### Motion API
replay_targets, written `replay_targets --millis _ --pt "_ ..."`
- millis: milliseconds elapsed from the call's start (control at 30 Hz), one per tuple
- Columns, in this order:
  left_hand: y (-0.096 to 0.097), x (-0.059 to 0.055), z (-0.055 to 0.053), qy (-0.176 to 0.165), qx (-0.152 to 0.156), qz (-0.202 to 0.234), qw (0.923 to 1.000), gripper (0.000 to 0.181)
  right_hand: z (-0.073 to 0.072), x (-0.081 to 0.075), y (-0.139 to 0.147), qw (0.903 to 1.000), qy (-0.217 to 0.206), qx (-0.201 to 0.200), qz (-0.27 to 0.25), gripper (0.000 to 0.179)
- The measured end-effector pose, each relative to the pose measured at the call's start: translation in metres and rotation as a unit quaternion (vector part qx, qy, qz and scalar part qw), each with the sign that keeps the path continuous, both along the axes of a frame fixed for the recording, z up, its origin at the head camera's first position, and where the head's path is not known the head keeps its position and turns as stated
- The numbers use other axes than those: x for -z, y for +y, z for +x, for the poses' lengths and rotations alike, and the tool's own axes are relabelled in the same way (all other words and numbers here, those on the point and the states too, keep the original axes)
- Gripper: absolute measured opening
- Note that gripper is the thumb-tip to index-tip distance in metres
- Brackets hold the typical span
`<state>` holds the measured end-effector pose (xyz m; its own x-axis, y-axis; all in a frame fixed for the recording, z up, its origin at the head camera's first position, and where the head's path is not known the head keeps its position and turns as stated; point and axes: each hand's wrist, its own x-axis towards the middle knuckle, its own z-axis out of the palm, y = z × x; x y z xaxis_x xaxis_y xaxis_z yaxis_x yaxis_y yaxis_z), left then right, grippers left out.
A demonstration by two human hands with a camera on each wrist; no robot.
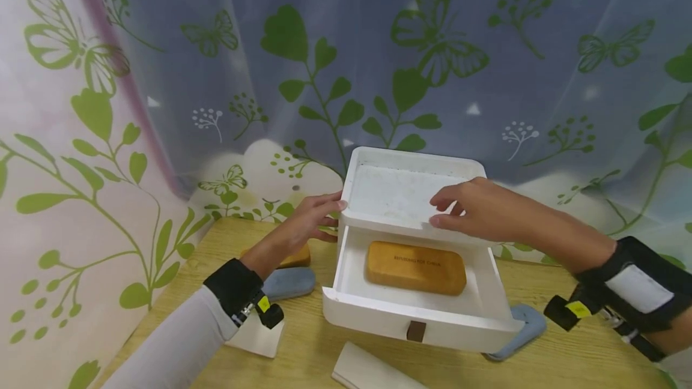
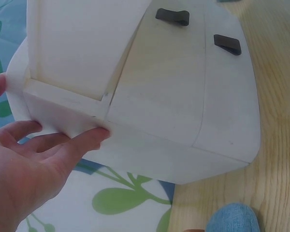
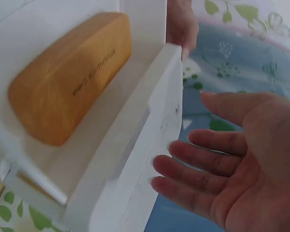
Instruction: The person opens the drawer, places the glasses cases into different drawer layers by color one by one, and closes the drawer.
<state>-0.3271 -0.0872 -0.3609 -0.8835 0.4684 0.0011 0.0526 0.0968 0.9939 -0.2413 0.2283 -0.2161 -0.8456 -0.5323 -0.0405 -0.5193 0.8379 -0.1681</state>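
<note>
A white drawer box with a shallow tray on top stands on the table. Its upper drawer, with a dark pull tab, is pulled out. An orange-brown case, like a glasses case with lettering on its lid, lies in that drawer. My left hand rests on the box's left side, its thumb at the top rim; the left wrist view shows its fingers against the side wall. Over the tray hovers my right hand, fingers loosely bent and holding nothing, also empty in the right wrist view.
Left of the box lie a blue case and another orange case, partly behind my forearm. Another blue object is at the right. White flat pieces lie in front. A leaf-patterned curtain hangs close behind.
</note>
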Motion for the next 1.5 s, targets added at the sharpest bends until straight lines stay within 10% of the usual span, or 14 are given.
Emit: replay_targets --millis 600,933,1133,1500 --pt "0.001 0.007 0.002 -0.003 0.006 0.009 0.9999 0.061 -0.001 0.041 0.087 0.98 -0.018 0.179 -0.086 0.077" --pt "0.0 0.003 0.0 0.004 0.002 0.009 0.9999 0.06 0.0 0.074 0.107 0.9544 -0.12 0.155 -0.225 0.07" --pt "0.0 0.001 -0.001 0.003 0.001 0.007 1.0 0.061 -0.001 0.086 0.113 0.9206 -0.186 0.137 -0.315 0.068" --pt "0.0 -0.001 -0.002 -0.001 -0.001 0.005 1.0 0.06 0.0 0.097 0.111 0.8957 -0.186 0.158 -0.371 0.067"
